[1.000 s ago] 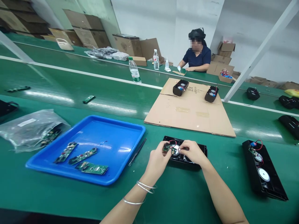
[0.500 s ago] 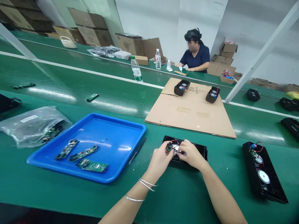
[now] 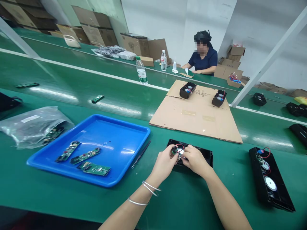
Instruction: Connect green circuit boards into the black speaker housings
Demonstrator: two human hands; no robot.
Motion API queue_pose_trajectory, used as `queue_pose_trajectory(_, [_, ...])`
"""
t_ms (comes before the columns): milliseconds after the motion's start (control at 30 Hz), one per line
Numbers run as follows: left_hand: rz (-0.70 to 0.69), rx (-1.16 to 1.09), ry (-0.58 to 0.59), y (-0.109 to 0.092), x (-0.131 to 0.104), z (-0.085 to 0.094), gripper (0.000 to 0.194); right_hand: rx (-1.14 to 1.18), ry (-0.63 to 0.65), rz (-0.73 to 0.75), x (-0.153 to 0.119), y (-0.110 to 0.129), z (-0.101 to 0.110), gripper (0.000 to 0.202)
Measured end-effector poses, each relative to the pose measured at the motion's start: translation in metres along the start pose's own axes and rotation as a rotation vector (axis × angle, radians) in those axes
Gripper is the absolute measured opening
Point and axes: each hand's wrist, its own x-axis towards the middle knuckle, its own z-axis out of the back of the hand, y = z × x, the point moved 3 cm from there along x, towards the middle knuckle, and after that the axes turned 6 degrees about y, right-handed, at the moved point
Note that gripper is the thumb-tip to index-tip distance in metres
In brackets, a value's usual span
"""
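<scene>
As left hand (image 3: 163,162) grips board (image 3: 174,151), right hand (image 3: 197,160) alongside, casing (image 3: 207,155) beneath

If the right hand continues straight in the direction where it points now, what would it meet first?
Probably the small green circuit board held by the left hand, just ahead of the right hand; exact depth is unclear.

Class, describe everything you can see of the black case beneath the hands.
The long, black, plastic-looking case lies open side up on the table, its length running across the view, apart from the cardboard sheet beyond. Inside its left half show a whitish disc and a red wire; its right end looks dark. The left hand, holding a green circuit board over it, and the right hand hide much of its middle; whether they touch it is unclear.
</scene>
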Motion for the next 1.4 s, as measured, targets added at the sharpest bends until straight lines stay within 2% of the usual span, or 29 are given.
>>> queue_pose_trajectory(133, [-0.034, -0.022, 0.047, -0.003, -0.001, 0.000, 0.024, 0.067, -0.005, -0.109, -0.002, -0.005, 0.005, 0.003])
queue_pose_trajectory(233, [-0.065, -0.029, 0.075, -0.007, -0.002, 0.001, 0.020, 0.140, -0.002, -0.185, -0.003, -0.007, 0.009, 0.015])
queue_pose_trajectory(333, [-0.081, -0.051, 0.077, -0.010, -0.004, 0.002, 0.019, 0.189, 0.018, -0.206, -0.002, -0.006, 0.009, 0.009])
queue_pose_trajectory(567, [-0.044, -0.117, 0.049, -0.005, -0.004, -0.004, 0.023, 0.305, 0.041, -0.274, -0.001, -0.009, 0.013, 0.008])
queue_pose_trajectory(733, [0.000, -0.128, -0.016, 0.000, -0.001, -0.003, 0.029, 0.491, 0.049, -0.356, -0.010, -0.031, 0.025, 0.007])
queue_pose_trajectory(867, [0.001, -0.099, -0.087, 0.002, 0.001, -0.002, 0.031, 0.603, 0.105, -0.366, -0.016, -0.044, 0.023, 0.009])
queue_pose_trajectory(1000, [-0.006, -0.068, -0.087, 0.003, 0.003, -0.005, 0.031, 0.625, 0.097, -0.331, -0.011, -0.036, 0.018, 0.005])
queue_pose_trajectory(1233, [-0.017, 0.001, -0.061, 0.008, 0.006, -0.004, 0.035, 0.534, 0.060, -0.252, -0.004, -0.018, 0.019, 0.011])
queue_pose_trajectory(1400, [-0.030, 0.086, -0.066, 0.005, 0.004, -0.001, 0.034, 0.450, 0.019, -0.299, -0.005, -0.015, 0.019, 0.009])
